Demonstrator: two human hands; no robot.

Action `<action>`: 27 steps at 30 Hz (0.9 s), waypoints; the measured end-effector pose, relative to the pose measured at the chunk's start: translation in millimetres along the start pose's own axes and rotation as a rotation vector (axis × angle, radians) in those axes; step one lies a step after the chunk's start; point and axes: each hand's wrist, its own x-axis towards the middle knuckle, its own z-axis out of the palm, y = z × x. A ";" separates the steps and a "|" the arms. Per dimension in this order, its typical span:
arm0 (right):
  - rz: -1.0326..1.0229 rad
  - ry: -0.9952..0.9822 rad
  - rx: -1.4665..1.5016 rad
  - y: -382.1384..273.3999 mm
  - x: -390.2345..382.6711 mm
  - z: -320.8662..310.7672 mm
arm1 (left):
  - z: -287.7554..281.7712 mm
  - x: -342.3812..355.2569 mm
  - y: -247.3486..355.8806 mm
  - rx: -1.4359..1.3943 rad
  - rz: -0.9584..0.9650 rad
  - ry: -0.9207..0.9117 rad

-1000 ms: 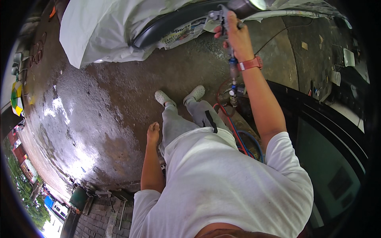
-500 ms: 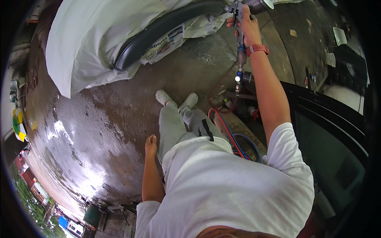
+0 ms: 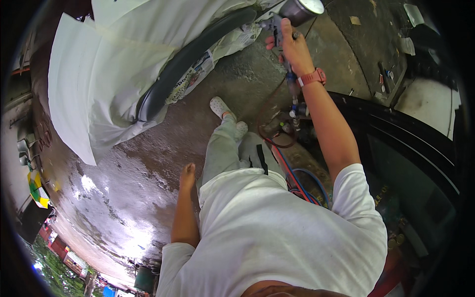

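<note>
My right hand [image 3: 297,53] is wrapped round the handle of a spray gun [image 3: 275,29] with a metal cup [image 3: 298,12] on top. The gun's nozzle points left, close to the upper end of a dark curved panel [image 3: 180,65] like a wheel-arch trim; I cannot tell whether spray is coming out. White masking sheet [image 3: 116,64] drapes around the panel, and printed newspaper [image 3: 198,74] lines its lower edge. Below the handle hang a gauge and fittings [image 3: 294,110]. My left hand [image 3: 187,177] hangs beside my leg, its fingers loosely curled, nothing visible in them.
A dark car door with a window [image 3: 410,168] stands close on my right. Red and blue hoses [image 3: 297,180] run beside my right leg. Wet-looking concrete floor [image 3: 133,163] lies to the left. Small tools [image 3: 385,76] rest at the far right.
The spray gun and my right hand have moved left and slightly nearer in view. My feet have shifted, one now further ahead. The covered panel sits lower and further left in view.
</note>
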 end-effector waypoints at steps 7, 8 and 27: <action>0.008 -0.327 0.122 -26.2 -45.1 23.4 | -15.8 32.1 185.1 0.022 0.151 -0.093; 0.038 -0.355 0.165 -30.4 -43.8 20.6 | -14.9 31.7 206.7 0.025 0.156 -0.096; 0.133 -0.127 0.238 92.5 164.6 -87.3 | 68.5 -60.6 90.7 0.087 -0.068 -0.022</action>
